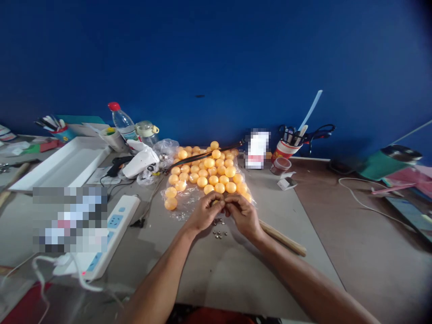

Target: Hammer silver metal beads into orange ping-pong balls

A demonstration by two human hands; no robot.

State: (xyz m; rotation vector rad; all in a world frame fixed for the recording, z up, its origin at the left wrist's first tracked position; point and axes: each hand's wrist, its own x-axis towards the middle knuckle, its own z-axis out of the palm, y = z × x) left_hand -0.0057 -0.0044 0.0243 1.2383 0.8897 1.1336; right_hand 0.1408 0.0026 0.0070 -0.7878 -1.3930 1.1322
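My left hand and my right hand meet over the middle of the table, fingertips pinched together. Whatever is between the fingers is too small and hidden to name. Just beyond them, many orange balls lie on clear plastic wrap. Small shiny metal pieces are scattered on the table below my hands. A wooden stick lies to the right, its far end beside my right hand.
A white power strip and a white tray are on the left. Behind stand a red-capped bottle and a lidded jar. A paper cup with tools stands back right, near a green cup.
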